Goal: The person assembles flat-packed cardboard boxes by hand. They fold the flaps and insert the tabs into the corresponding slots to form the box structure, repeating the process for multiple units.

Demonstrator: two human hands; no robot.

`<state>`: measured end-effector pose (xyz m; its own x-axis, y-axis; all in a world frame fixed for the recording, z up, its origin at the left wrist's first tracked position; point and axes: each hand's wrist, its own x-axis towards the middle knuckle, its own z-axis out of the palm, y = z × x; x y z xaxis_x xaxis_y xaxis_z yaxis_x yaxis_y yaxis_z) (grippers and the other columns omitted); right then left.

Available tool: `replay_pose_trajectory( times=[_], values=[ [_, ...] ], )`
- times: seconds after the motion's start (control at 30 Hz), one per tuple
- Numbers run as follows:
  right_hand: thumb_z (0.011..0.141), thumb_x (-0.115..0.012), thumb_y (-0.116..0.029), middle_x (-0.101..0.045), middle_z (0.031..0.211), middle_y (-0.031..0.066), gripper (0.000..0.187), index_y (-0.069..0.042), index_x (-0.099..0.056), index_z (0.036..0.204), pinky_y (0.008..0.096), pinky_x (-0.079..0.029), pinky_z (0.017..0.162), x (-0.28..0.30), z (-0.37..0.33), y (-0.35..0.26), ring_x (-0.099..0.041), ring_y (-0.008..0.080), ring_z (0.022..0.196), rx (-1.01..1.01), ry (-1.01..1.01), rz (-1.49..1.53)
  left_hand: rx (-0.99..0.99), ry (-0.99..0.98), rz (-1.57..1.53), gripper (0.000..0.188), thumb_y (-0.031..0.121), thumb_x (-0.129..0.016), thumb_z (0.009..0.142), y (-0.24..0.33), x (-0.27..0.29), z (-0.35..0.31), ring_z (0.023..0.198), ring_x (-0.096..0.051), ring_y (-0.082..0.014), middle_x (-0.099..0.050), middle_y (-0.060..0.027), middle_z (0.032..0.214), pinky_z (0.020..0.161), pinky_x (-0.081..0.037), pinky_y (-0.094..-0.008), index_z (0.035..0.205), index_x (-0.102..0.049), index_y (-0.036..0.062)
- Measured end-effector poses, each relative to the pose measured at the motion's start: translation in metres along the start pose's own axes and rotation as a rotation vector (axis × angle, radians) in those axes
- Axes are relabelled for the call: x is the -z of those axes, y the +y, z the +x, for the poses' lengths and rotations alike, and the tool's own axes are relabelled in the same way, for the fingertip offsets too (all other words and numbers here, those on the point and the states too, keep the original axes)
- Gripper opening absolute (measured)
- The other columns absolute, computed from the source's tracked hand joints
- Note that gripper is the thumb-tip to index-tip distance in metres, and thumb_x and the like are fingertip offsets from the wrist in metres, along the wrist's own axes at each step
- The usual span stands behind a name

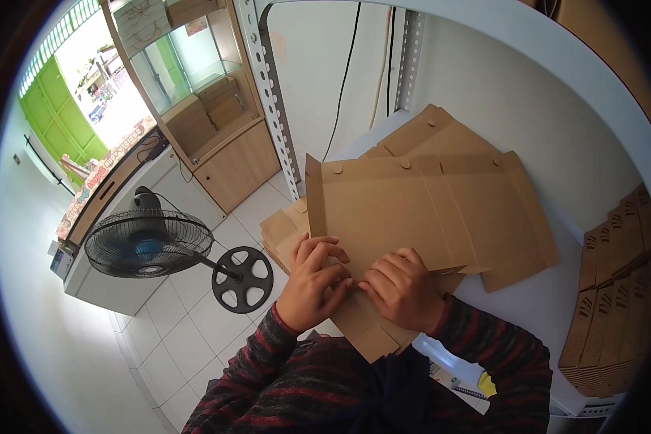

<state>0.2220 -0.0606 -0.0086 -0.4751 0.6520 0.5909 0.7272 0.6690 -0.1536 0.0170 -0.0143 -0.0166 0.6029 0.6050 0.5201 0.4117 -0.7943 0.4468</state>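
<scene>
A brown cardboard box blank (383,206) lies unfolded in front of me, with crease lines, side flaps and small round tabs along its far edge. Its near part bends down toward my body. My left hand (315,282) grips the near left part of the blank, with fingers curled and the thumb close to the right hand's fingertips. Just to the right, my right hand (403,289) has its fingers bent and pressed together on the near fold. What lies under the fingertips is hidden. Another flat cardboard blank (430,129) shows beneath, toward the back.
The blanks rest on a white table (553,267). Folded cardboard boxes (604,318) stand in rows at the right. More flat cardboard (283,230) sticks out at the left. A black fan (148,242) stands on the tiled floor, near a wooden cabinet (242,170). A perforated metal post (276,94) rises behind.
</scene>
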Motion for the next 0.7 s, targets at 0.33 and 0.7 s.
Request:
replay_pose_trajectory(
  times=[0.33,0.7],
  values=[
    [0.079,-0.07,-0.011,-0.063,0.084,0.0069,0.012,-0.005,-0.064,0.087,0.0394,-0.043,0.077,0.0,-0.002,0.001,-0.06,0.0235,0.077,0.021,0.067,-0.021,0.162,0.073,-0.01,0.029,0.018,-0.083,0.069,0.012,0.02,-0.003,0.087,-0.056,-0.025,-0.055,-0.0063,0.087,0.078,-0.046,-0.041,0.09,-0.066,0.0073],
    [0.077,-0.07,-0.011,-0.061,0.08,0.0044,0.01,-0.007,-0.062,0.082,0.0385,-0.044,0.077,-0.006,-0.003,0.006,-0.061,0.0213,0.076,0.089,-0.026,-0.006,-0.035,-0.008,-0.142,0.018,0.009,-0.078,0.076,-0.003,0.003,-0.008,0.066,-0.052,-0.0258,-0.051,-0.0079,0.07,0.058,-0.042,-0.0356,0.079,-0.061,0.003]
  ],
)
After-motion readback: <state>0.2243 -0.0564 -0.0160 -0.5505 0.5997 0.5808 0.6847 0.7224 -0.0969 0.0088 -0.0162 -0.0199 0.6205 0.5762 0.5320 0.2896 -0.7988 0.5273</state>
